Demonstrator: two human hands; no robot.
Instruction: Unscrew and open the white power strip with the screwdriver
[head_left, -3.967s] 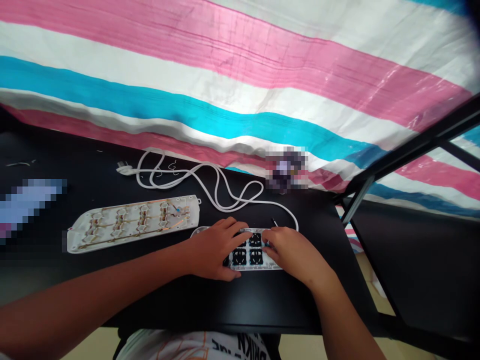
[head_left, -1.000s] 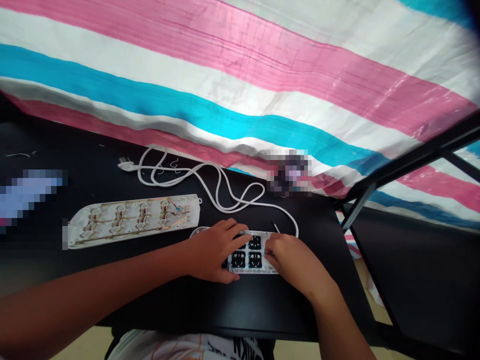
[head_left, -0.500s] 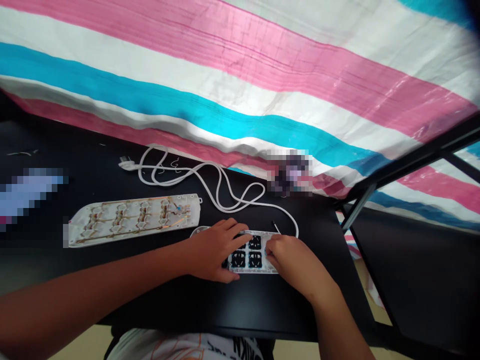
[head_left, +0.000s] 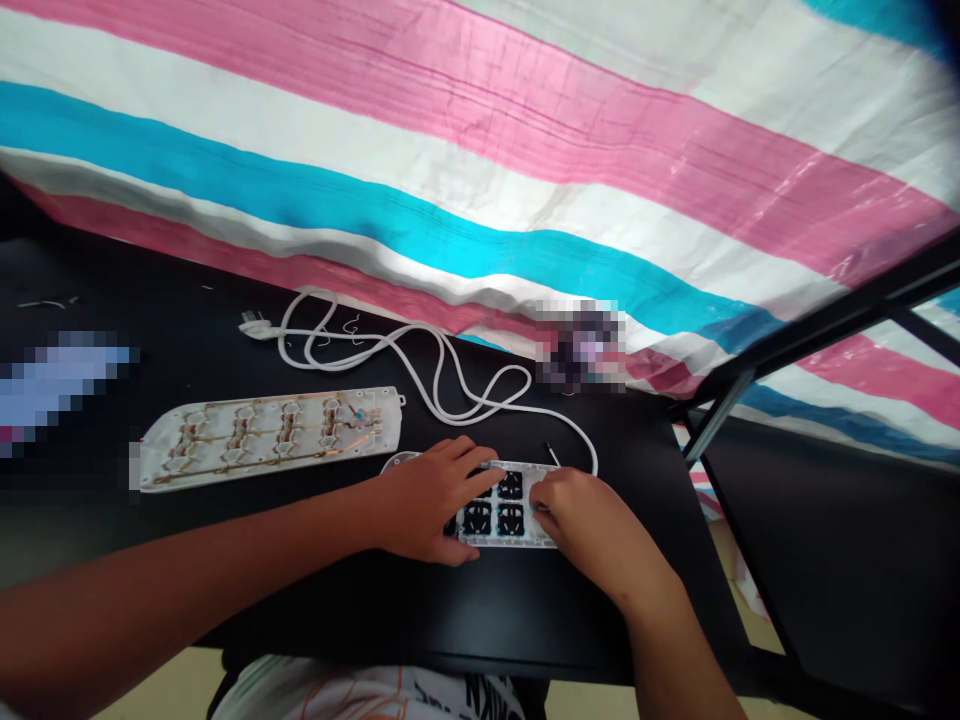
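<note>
A white power strip shell (head_left: 491, 538) with black socket inserts lies on the dark table. Across its left part rests my left hand (head_left: 442, 500), fingers spread, holding it against the tabletop. My right hand (head_left: 566, 505) is closed in a pinch at the shell's right end; whatever is between its fingertips is too hidden to name. Just above that hand a thin dark-tipped metal piece (head_left: 552, 455) sticks out. To the left lies another white shell (head_left: 270, 437) with copper strips and wires inside.
A white cable (head_left: 450, 390) loops behind the shells, ending in a plug (head_left: 256, 325). Small wire scraps (head_left: 352, 325) lie near it. A striped sheet (head_left: 480, 150) hangs behind the table (head_left: 420, 620). At right stands a metal frame (head_left: 724, 415). Two blurred patches hide other items.
</note>
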